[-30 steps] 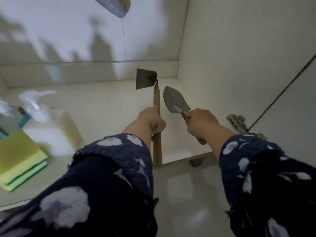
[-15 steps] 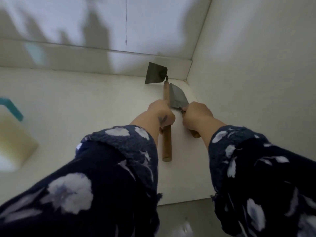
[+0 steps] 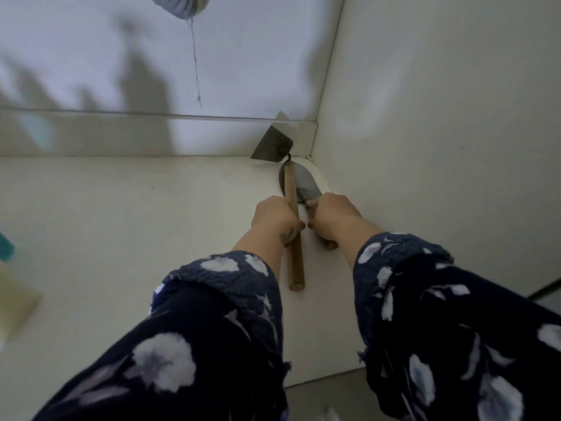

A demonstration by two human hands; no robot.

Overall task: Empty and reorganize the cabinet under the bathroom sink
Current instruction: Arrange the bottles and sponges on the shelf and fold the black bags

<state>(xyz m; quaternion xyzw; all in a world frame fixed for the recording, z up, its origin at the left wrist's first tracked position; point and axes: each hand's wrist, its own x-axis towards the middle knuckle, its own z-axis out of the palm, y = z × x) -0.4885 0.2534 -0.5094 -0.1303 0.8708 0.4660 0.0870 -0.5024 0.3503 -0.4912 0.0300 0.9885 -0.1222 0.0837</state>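
Observation:
Inside the white cabinet, a small hoe [image 3: 294, 262] with a long wooden handle and a dark metal blade lies along the floor toward the back right corner. My left hand [image 3: 274, 217] is closed around its handle. Right beside it, a hand trowel [image 3: 305, 185] with a grey metal scoop points into the same corner, and my right hand [image 3: 332, 215] grips its short wooden handle. The trowel's scoop lies partly under the hoe's shaft. Both tools are low on the cabinet floor [image 3: 136, 226], close to the right wall.
The cabinet's right side wall [image 3: 440, 132] stands just beside the tools. A grey corrugated drain hose [image 3: 182, 4] hangs at the top, with a thin thread dangling below it. A blurred pale bottle [image 3: 15, 305] with a teal part sits at the far left edge.
Both hands have pushed the hoe and trowel further back into the right rear corner and lowered them toward the floor. The hose has come back into view at the top.

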